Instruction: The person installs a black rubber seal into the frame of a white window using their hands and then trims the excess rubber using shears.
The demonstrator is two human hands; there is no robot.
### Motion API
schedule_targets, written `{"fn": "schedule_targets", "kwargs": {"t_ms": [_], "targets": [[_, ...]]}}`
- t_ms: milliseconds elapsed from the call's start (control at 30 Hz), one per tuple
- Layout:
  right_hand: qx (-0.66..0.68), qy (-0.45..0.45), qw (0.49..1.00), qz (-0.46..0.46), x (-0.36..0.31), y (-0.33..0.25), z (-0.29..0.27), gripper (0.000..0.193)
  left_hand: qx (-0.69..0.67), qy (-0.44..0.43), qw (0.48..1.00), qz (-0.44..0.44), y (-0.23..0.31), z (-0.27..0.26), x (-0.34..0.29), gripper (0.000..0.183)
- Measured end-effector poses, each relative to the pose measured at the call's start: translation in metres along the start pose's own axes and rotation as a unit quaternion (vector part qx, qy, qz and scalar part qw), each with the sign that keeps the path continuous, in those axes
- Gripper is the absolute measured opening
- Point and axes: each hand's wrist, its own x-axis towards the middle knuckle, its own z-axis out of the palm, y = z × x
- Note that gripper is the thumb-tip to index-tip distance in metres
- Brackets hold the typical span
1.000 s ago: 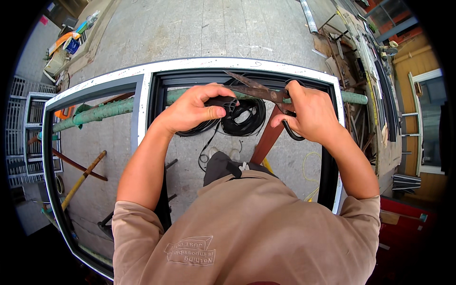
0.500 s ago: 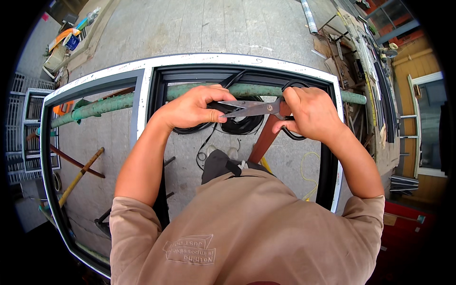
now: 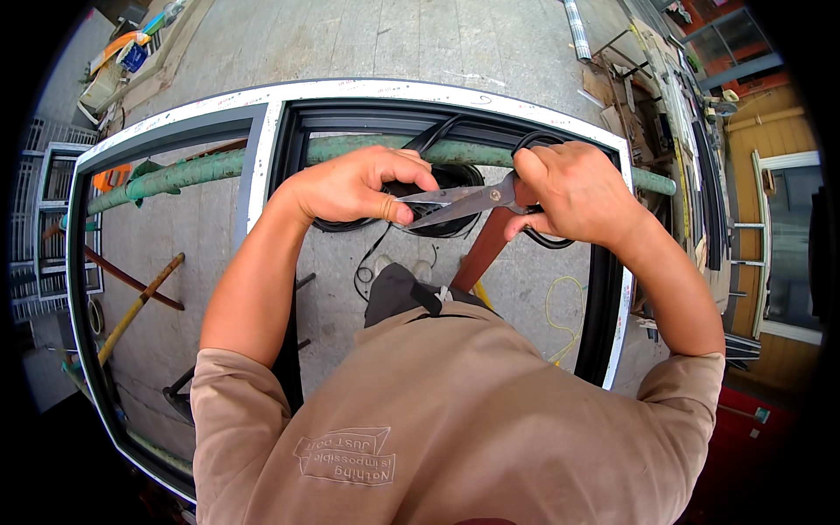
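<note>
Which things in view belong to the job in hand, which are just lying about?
In use:
- scissors, in the right hand
- black strip, pinched in the left hand
- window frame, around the person

Apparently just lying about:
- blue container, upper left
- silver metal lengths, on the floor beyond the frame

Grey floor (image 3: 385, 35) spreads ahead — at right, an ochre wall (image 3: 783, 140), a white-framed window (image 3: 791, 236).

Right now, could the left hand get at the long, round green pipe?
Probably yes: the green pipe shows exposed beside the left hand, though that hand seems to be pinching a flat black strip.
</note>
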Motion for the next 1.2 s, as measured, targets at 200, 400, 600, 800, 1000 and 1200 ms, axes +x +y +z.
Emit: {"fn": "schedule_targets", "kwargs": {"t_ms": [200, 400, 600, 800, 1000, 1200], "targets": [[-0.005, -0.009, 1.0, 0.001, 0.002, 0.002, 0.005, 0.07, 0.005, -0.028, 1.0, -0.005, -0.003, 0.0, 0.0, 0.05], [-0.007, -0.02, 1.0, 0.007, 0.004, 0.005, 0.01, 0.069, -0.029, 0.004, 1.0, -0.002, -0.003, 0.001, 0.001, 0.059], [-0.009, -0.003, 1.0, 0.004, 0.005, 0.005, 0.015, 0.062, -0.01, 0.001, 1.0, -0.005, -0.004, 0.001, 0.002, 0.055], [-0.015, 0.009, 1.0, 0.006, 0.002, 0.005, 0.023, 0.062, 0.0, -0.007, 1.0, -0.006, 0.0, 0.0, 0.002, 0.052], [-0.04, 0.028, 0.999, 0.013, -0.002, 0.007, 0.029, 0.064, 0.004, 0.008, 1.0, -0.025, -0.001, 0.005, 0.003, 0.048], [-0.017, 0.12, 0.987, 0.11, -0.006, 0.003, 0.023, 0.069, -0.106, 0.059, 0.992, -0.046, -0.001, 0.006, 0.001, 0.037]]}}
